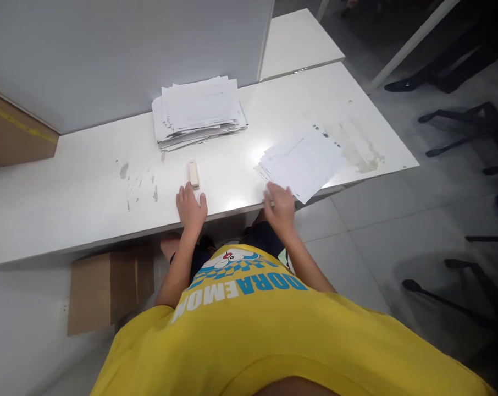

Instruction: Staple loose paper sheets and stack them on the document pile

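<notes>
My left hand (191, 208) lies flat near the front edge of the white table (96, 181), fingers apart and palm down. Its fingertips reach the near end of a small cream stapler (193, 175), which points away from me; whether they touch it I cannot tell. My right hand (280, 208) is at the table's front edge, beside the near left corner of a fanned set of loose white paper sheets (304, 162). Its fingers look bent and are blurred, so any grip is hidden. One corner of the sheets sticks out past the table edge.
A thick stack of papers (202, 110) stands at the back against a grey partition (121, 49). Cardboard boxes are at the far left (20, 132) and under the table (104, 289). Stains mark the tabletop. Chair legs (442, 305) and a person's feet (401, 86) are at right.
</notes>
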`<state>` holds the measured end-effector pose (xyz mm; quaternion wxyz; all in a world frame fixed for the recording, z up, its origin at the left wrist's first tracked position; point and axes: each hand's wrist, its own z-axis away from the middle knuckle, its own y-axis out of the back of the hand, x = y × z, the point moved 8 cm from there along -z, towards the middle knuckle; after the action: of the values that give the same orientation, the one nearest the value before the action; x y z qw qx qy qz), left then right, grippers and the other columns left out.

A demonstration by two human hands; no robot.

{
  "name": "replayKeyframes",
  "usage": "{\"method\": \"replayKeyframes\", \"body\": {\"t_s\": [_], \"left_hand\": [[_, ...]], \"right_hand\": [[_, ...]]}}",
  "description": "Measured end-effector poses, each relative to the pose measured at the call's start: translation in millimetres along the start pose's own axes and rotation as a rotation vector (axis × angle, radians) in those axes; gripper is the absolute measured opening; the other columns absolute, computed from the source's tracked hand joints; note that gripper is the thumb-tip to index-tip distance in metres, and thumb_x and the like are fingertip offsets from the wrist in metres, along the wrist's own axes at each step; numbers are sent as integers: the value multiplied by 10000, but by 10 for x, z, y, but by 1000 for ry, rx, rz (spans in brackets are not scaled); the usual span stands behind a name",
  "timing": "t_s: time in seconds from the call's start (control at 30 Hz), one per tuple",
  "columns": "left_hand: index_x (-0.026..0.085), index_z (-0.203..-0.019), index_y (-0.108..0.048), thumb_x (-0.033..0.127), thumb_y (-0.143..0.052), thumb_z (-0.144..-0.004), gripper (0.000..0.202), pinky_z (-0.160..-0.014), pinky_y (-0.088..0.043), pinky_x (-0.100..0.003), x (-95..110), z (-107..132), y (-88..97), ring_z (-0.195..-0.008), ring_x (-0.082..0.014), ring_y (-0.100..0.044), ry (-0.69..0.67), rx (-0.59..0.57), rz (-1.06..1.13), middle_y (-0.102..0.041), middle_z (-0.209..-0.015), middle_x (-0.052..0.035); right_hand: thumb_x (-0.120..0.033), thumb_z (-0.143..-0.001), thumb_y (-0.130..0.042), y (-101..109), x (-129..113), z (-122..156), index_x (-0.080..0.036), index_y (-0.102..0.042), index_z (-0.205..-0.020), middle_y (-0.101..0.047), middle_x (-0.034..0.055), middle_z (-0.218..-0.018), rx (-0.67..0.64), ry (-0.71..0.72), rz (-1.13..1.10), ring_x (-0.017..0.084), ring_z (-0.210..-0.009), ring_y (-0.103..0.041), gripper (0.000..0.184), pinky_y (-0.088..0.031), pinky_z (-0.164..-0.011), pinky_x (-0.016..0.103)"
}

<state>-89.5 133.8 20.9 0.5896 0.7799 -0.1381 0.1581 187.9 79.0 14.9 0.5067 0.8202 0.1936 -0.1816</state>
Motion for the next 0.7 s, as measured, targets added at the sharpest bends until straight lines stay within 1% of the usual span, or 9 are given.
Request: {"method": "replayKeyframes", "body": {"t_s": [0.07, 0.1, 0.13, 0.2, 0.27, 0.37, 0.5, 0.6, 0.7], "left_hand": [[86, -1458, -433, 385, -445, -946, 593, -1236, -256, -522, -17, -12, -5, -1461, -344, -373, 12, 11, 15, -532, -1470, -190], [86, -1460, -430, 385, -448, -943, 598, -1241, -250, -518, -26, -17, -13, -1464, -340, -369, 17, 13, 22, -529, -1472, -192], [84, -1462, -426, 387, -450, -939, 604, -1245, -243, -516, -34, -21, -24, -1468, -339, -364, 21, 14, 30, -524, -1475, -196], [84, -1466, -416, 394, -449, -936, 615, -1252, -224, -518, -47, -25, -45, -1477, -337, -351, 29, 13, 53, -514, -1482, -203], [92, -1470, -408, 405, -441, -936, 620, -1255, -208, -529, -53, -24, -59, -1484, -335, -337, 34, 13, 83, -509, -1487, -203], [106, -1466, -411, 414, -431, -937, 612, -1257, -196, -537, -50, -14, -64, -1490, -331, -326, 32, 12, 107, -513, -1487, -192], [96, -1451, -435, 384, -433, -930, 595, -1255, -206, -527, -31, 5, -60, -1488, -333, -327, 21, -8, 74, -516, -1486, -185], [72, -1442, -450, 347, -430, -921, 589, -1248, -225, -525, -17, 13, -59, -1477, -346, -342, 12, -27, 37, -516, -1486, -189], [68, -1434, -460, 337, -426, -918, 583, -1238, -236, -542, -13, 12, -55, -1469, -354, -352, 3, -25, 22, -513, -1488, -194]], "right_hand": [[-367, -986, -385, 117, 447, 4, -134, -526, -1388, -523, 185, -1468, -4, -120, 119, 299, -1386, -458, 486, -291, -1171, 580], [-413, -965, -419, 152, 616, -17, -124, -505, -1405, -470, 199, -1510, -24, -159, 161, 325, -1422, -405, 533, -277, -1168, 600], [-452, -941, -451, 173, 742, -49, -120, -497, -1409, -440, 208, -1530, -49, -182, 188, 346, -1437, -372, 575, -266, -1164, 617], [-455, -906, -484, 184, 865, -134, -129, -513, -1384, -477, 204, -1500, -85, -195, 201, 356, -1407, -400, 580, -256, -1159, 631], [-370, -885, -477, 185, 861, -233, -147, -539, -1344, -579, 182, -1399, -76, -191, 196, 337, -1320, -487, 515, -268, -1153, 620], [-251, -831, -477, 178, 760, -345, -123, -540, -1336, -681, 179, -1199, -33, -208, 207, 325, -1161, -579, 525, -318, -1126, 577], [-237, -854, -457, 149, 596, -369, -100, -569, -1314, -707, 173, -1060, -19, -227, 200, 318, -1024, -613, 493, -374, -1062, 536], [-261, -916, -411, 93, 481, -341, -128, -646, -1217, -712, 156, -1016, -46, -197, 171, 306, -955, -612, 404, -421, -980, 503], [-209, -913, -395, 36, 412, -335, -145, -703, -1107, -694, 166, -1022, -76, -166, 204, 311, -938, -587, 369, -443, -874, 461]]}}
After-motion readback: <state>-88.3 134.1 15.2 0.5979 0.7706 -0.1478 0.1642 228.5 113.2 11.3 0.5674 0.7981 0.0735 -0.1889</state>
